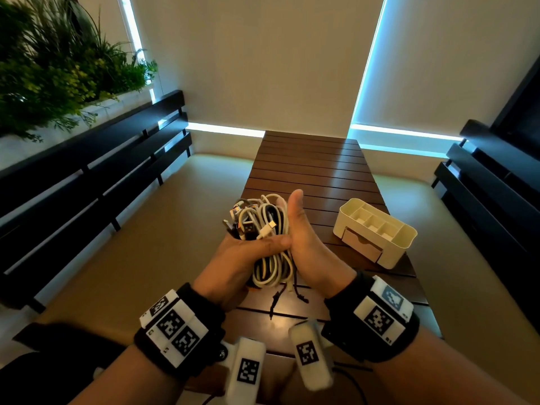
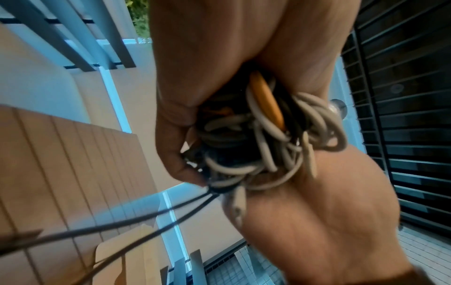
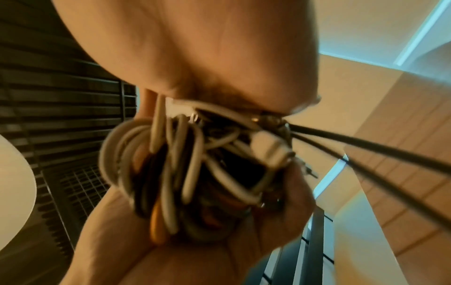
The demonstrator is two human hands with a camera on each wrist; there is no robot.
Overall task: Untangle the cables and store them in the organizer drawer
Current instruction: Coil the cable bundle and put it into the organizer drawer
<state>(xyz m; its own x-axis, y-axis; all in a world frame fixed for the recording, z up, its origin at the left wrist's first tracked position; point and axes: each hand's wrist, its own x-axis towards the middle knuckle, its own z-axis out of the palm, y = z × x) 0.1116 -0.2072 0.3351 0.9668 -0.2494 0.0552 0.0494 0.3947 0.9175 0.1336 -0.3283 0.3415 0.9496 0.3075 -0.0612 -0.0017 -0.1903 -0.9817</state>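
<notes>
1. Both hands clasp the cable bundle point(image 1: 264, 235), lifted just left of the organizer point(image 1: 375, 232): left hand point(image 1: 233, 258) curled round it, right hand point(image 1: 306, 247) pressing, thumb up.
2. Untangling seems unstarted; next, pull one cable free.
3. The drawer point(image 1: 362, 244) looks closed.

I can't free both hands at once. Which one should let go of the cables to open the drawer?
Probably right: the organizer sits beside the right hand, while the left hand wraps the cable bundle.

Slatted table point(image 1: 309, 168) bearing cream organizer point(image 1: 377, 233)
</notes>
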